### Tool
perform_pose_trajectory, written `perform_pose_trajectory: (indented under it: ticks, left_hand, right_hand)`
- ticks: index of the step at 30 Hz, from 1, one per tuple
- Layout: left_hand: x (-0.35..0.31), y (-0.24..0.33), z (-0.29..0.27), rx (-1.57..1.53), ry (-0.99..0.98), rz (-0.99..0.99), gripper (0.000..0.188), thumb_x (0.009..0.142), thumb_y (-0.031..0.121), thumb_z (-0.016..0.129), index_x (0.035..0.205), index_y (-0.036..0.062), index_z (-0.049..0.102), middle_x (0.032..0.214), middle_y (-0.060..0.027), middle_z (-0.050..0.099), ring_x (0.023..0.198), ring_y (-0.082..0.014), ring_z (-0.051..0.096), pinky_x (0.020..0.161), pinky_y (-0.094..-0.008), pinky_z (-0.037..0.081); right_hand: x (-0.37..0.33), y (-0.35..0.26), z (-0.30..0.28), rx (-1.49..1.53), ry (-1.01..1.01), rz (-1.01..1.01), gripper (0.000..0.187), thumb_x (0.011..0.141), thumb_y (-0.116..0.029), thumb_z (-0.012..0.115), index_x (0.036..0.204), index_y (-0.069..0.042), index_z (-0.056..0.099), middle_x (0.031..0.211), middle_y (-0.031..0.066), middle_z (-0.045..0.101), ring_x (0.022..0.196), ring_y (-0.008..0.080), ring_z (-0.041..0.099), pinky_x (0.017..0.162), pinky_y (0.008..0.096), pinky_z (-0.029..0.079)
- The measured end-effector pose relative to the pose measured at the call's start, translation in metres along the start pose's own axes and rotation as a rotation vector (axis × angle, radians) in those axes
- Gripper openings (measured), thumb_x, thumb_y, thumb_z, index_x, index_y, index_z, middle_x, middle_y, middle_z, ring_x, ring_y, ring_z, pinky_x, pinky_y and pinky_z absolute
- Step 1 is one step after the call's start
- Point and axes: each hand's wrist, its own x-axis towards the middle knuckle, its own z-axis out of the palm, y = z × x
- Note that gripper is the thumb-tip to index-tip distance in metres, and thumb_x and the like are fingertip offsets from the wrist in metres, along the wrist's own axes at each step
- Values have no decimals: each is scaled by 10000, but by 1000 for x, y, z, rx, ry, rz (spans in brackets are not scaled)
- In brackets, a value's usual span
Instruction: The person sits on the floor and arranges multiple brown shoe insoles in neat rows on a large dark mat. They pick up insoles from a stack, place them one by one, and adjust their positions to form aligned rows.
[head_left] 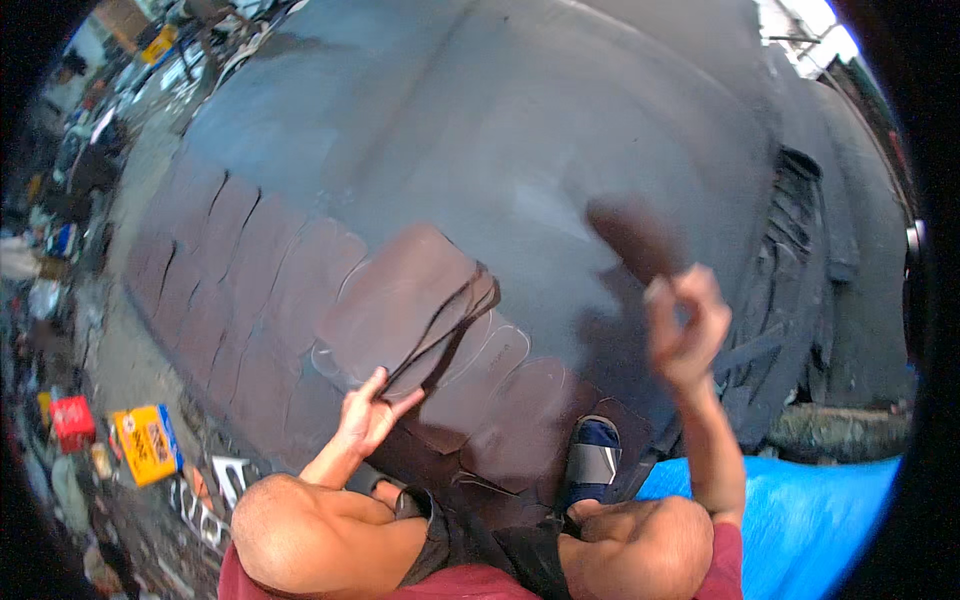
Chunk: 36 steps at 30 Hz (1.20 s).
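Note:
My left hand (pixel 369 417) is at the lower middle, its fingers at the near edge of a flat brown sheet piece (pixel 400 300). Thin dark edges or strips run along the piece's right side, and it casts a shadow beneath, so it looks lifted. The fingers appear to grip it. Raised at the right, my right hand (pixel 692 325) pinches a dark brown, rounded sole-shaped piece (pixel 635 240), blurred by motion. Under both hands spreads a large sheet (pixel 500 130), grey at the far side; its brown near part carries several sole-shaped outlines, some with open slits.
A sandal (pixel 594 455) on my foot rests on the sheet's near edge. Blue tarp (pixel 790 510) lies at the lower right, dark offcuts (pixel 790 230) pile up at the right. A yellow box (pixel 147 443), a red box (pixel 72 422) and litter cover the left ground.

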Motion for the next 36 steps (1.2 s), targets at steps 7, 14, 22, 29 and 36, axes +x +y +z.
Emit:
perform_pose_trajectory:
  ticks: [7, 14, 22, 29, 36]
  left_hand:
    - [-44, 52, 48, 1864, 53, 312, 306, 906, 304, 767, 964, 4, 769, 859, -135, 763, 824, -170, 730, 772, -363, 586]
    - [77, 117, 70, 2335, 161, 494, 560, 883, 346, 730, 1302, -17, 645, 1295, -224, 666, 1249, -347, 623, 1067, -422, 483]
    - [153, 53, 93, 2003, 702, 607, 525, 850, 181, 727, 1345, 58, 600, 1275, -191, 672, 1207, -324, 641, 1019, -426, 522]
    - [102, -22, 95, 2362, 294, 1116, 317, 746, 53, 714, 1053, 108, 657, 922, -114, 705, 870, -308, 693, 754, -462, 549]
    - [30, -92, 232, 1420, -625, 403, 273, 822, -3, 778, 1048, 98, 664, 1006, 26, 683, 984, -109, 639, 853, -331, 531]
  right_hand:
    - [-257, 8, 35, 179, -1059, -406, 336, 823, -209, 657, 1142, -140, 739, 1264, 86, 698, 1232, 281, 627, 973, 417, 554]
    - [-215, 47, 11, 403, -1128, -78, 400, 886, -299, 680, 1238, -107, 691, 1229, 135, 706, 1147, 317, 666, 983, 496, 510]
    - [-151, 103, -12, 179, -374, 226, 319, 833, -111, 755, 1151, -106, 726, 1113, 74, 754, 1025, 252, 707, 885, 396, 525]
    - [-170, 104, -23, 173, -4, 579, 282, 870, -10, 721, 1147, -53, 744, 1111, 116, 758, 1042, 261, 714, 937, 376, 531]
    - [-217, 79, -51, 760, 365, 1100, 578, 1042, -403, 583, 1417, 35, 545, 1328, 214, 648, 1268, 283, 605, 1074, 405, 466]
